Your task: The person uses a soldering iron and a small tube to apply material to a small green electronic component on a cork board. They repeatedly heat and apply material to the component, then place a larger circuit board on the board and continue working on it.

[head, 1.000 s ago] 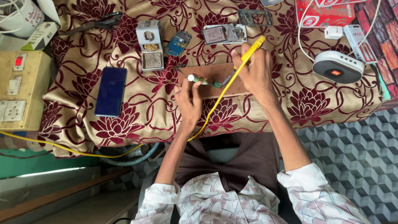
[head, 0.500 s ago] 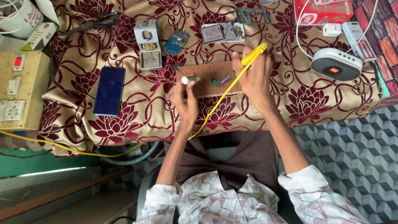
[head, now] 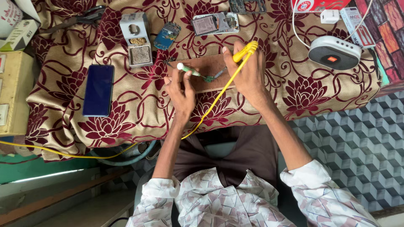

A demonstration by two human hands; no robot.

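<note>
Head view, work surface: a small brown board (head: 210, 72) is laid on the table (head: 139, 113), which is covered in a maroon-and-cream flowered cloth, and the work is centred on it.
Head view, left hand: the left hand (head: 180, 90) is closed around a slim tool with a white cap and green shaft (head: 190, 70), whose tip is set against a small green part (head: 209, 78) lying on the board.
Head view, right hand: the right hand (head: 248, 75) is closed around the yellow handle of a soldering iron (head: 245, 50); its grey tip is angled down to the same small part, and its yellow cable (head: 210, 105) is trailed across the board and off the near table edge.
Head view, step in hand: a joint on the small part is judged to be under work, the part being steadied by one tool while heat is applied by the other.
Head view, next move: steady contact at the tip is called for, with the cable kept off the part and the cloth kept away from the hot tip.
Head view, surroundings: a dark smartphone (head: 98, 90) is laid well to the left, a grey iron stand (head: 135, 39) and a blue circuit board (head: 166, 35) are set beyond the board, an opened phone (head: 213, 23) is seen further back, and a white oval speaker (head: 334, 52) is placed to the right.
</note>
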